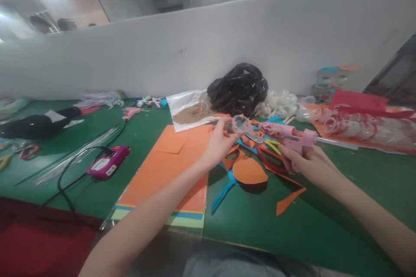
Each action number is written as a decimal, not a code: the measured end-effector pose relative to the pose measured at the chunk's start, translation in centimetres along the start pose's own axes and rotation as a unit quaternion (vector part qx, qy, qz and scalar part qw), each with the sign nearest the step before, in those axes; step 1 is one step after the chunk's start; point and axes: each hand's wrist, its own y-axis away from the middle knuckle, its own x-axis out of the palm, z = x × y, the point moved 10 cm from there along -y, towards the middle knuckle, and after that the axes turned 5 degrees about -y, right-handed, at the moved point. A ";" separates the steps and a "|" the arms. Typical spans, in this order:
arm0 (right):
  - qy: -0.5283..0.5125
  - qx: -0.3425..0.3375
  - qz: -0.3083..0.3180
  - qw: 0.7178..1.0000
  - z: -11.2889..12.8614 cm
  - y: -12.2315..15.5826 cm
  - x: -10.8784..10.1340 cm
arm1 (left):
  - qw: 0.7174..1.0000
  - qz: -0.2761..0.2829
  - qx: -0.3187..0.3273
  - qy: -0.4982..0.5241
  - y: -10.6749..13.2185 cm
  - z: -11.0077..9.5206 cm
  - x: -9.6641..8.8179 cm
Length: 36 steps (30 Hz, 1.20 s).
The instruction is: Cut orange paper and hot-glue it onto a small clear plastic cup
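Observation:
In the head view my right hand (300,158) is closed round the grip of a pink glue gun (289,134), its nozzle pointing left. My left hand (223,138) pinches a small clear plastic cup (241,124) by its side, with the rim turned partly toward me. The nozzle is close to the cup; whether they touch I cannot tell. Below both hands lie cut paper scraps, an orange paper piece (250,170), a blue paper strip (224,194) and red-handled scissors (271,156).
A stack of coloured paper (169,164) lies left of centre. A black plastic bag (240,88) stands by the partition, with clear cups (364,127) to the right. On the left are a purple power strip (108,164) with a black cable, clear sticks (78,156) and another pink glue gun (132,113).

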 end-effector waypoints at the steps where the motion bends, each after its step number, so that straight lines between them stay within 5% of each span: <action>1: 0.001 -0.001 0.000 1.000 0.1 0.0 0.0 | 1.000 0.000 -0.001 -0.001 0.0 0.0 0.0; 36: 0.010 -0.004 -0.010 1.000 -0.1 0.1 0.0 | 1.000 -0.003 -0.003 -0.011 0.0 0.1 -0.1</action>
